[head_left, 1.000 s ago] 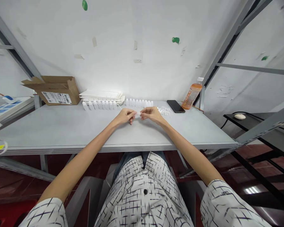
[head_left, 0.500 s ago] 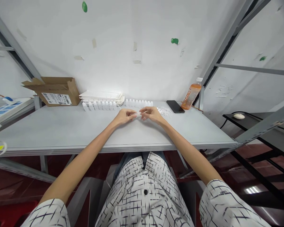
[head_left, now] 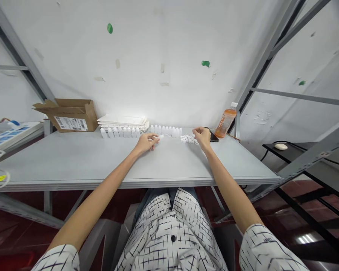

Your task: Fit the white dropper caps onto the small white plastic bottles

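My left hand (head_left: pixel 147 143) is closed in a pinch above the middle of the table. Its fingertips hold a small white piece (head_left: pixel 161 136) with a thin, curved white tail pointing right. My right hand (head_left: pixel 202 136) is bent at the right of the table with fingertips drawn together; what is in them, if anything, is too small to make out. Just left of and below those fingertips lies a pile of small white parts (head_left: pixel 188 139). Small white bottles stand upright in a left row (head_left: pixel 120 132) and a right row (head_left: pixel 166 131) behind the hands.
On the grey table (head_left: pixel 81 158), an open cardboard box (head_left: pixel 72 116) and a stack of white sheets (head_left: pixel 122 120) stand at back left. A black phone (head_left: pixel 214 138), partly hidden by my right hand, and an orange drink bottle (head_left: pixel 225 122) are at right. Metal posts flank the table.
My hands were together at mid-table. The right one has moved right, to the pile and phone; the left keeps nearly its place. The view has tilted up slightly.
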`<state>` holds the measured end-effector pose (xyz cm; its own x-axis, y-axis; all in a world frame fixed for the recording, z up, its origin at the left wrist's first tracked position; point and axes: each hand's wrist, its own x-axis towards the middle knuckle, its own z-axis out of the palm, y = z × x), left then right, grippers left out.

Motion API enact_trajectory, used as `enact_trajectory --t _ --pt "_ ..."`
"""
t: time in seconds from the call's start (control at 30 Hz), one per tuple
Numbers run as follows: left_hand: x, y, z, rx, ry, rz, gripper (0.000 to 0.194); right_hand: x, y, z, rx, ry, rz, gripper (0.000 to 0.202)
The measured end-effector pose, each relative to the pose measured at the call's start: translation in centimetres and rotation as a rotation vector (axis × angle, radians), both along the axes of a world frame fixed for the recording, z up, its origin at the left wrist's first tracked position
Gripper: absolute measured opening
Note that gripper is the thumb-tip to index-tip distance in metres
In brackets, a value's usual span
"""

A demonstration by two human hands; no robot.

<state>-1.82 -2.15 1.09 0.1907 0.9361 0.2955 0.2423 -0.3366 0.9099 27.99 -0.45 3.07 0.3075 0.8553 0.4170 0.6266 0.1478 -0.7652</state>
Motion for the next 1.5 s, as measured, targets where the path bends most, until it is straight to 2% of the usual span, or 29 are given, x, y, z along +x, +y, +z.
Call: enact_trajectory --t 0.03,0.13,0.2,0.5,0.6,0.67,0.73,0.83,0.9,1.0,1.13,1.3,1.5 --pt "0.0 0.0 0.0 0.005 0.002 0.009 0.048 -0.2 -0.1 -0.1 -0.041 -0.101 -0.08 0.018" --pt "-0.1 0.2 -0.1 0.013 0.005 0.028 0.051 -1.6 -0.7 0.0 -0.125 -0.36 -0.046 0.018" --pt "-0.2 0.2 -0.2 0.012 0.013 0.036 0.051 -2.5 -1.0 0.0 -0.162 -0.453 0.001 0.021" --pt "-0.1 0.0 0.1 0.016 0.043 -0.003 0.054 -2.6 -1.1 -0.2 -0.219 -0.571 0.016 0.022" --pt "-0.1 -0.2 0.2 0.015 0.07 0.004 0.054 -2.7 -1.2 -0.1 -0.177 -0.494 0.023 0.017" --pt "0.0 -0.3 0.2 0.004 0.084 0.002 0.053 -2.9 -1.5 0.2 -0.109 -0.355 0.065 0.012" --pt "0.1 -0.4 0.2 -0.004 0.098 -0.008 0.051 -3.2 -1.8 0.5 -0.057 -0.138 0.188 0.009" --pt "0.3 -0.7 0.2 -0.012 0.125 -0.028 0.047 -4.1 -2.4 0.9 -0.071 0.192 0.438 0.011" --pt "0.4 -0.8 0.2 -0.019 0.145 -0.05 0.045 -5.0 -2.8 0.9 -0.095 0.301 0.531 0.014" --pt "0.6 -1.0 0.2 -0.018 0.167 -0.082 0.047 -6.2 -3.1 0.7 -0.107 0.334 0.598 0.016" --pt "0.7 -1.2 0.3 -0.001 0.182 -0.126 0.053 -7.1 -3.1 0.3 -0.089 0.354 0.624 0.017" --pt "0.7 -1.5 0.5 -0.028 0.215 -0.211 0.061 -7.3 -3.0 0.0 -0.076 0.437 0.663 0.022" --pt "0.7 -1.7 0.7 -0.048 0.221 -0.287 0.057 -7.4 -3.4 0.1 -0.113 0.489 0.69 0.024"
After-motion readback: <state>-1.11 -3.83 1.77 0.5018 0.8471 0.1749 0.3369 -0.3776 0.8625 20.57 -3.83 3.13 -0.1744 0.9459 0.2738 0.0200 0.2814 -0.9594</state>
